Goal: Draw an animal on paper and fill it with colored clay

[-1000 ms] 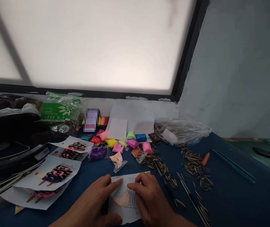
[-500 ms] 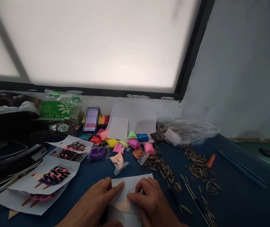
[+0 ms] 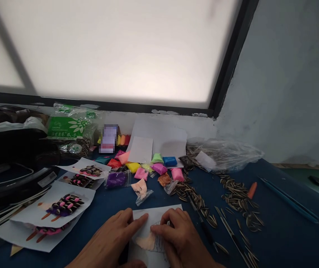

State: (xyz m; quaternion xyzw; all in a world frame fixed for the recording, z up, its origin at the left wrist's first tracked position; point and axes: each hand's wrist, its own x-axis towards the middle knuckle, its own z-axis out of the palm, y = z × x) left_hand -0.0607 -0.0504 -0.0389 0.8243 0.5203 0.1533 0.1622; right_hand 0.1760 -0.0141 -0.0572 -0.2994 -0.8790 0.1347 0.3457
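Note:
A white sheet of paper [image 3: 141,213] lies in front of me. It bears a flattened patch of peach modelling clay [image 3: 146,242] beside a pencil-hatched drawing [image 3: 158,243]. My left hand [image 3: 114,232] rests on the left edge of the sheet, with its index finger stretched across the paper and the thumb low at the bottom edge of the view. My right hand [image 3: 180,234] is curled over the right side, its index fingertip pressing at the clay's upper edge. The hand itself covers part of the drawing.
Finished clay-and-seed picture cards [image 3: 72,193] overlap at left. Several coloured clay packets [image 3: 159,169] lie ahead, including an opened peach clay packet [image 3: 140,189]. Sunflower seeds [image 3: 194,197], a black pen [image 3: 204,225], a slim metal tool [image 3: 232,234] and blue tweezers [image 3: 289,199] lie to the right.
The view has shifted slightly. Both hands stay in nearly the same place on the paper, and the right fingertip remains at the clay's upper edge.

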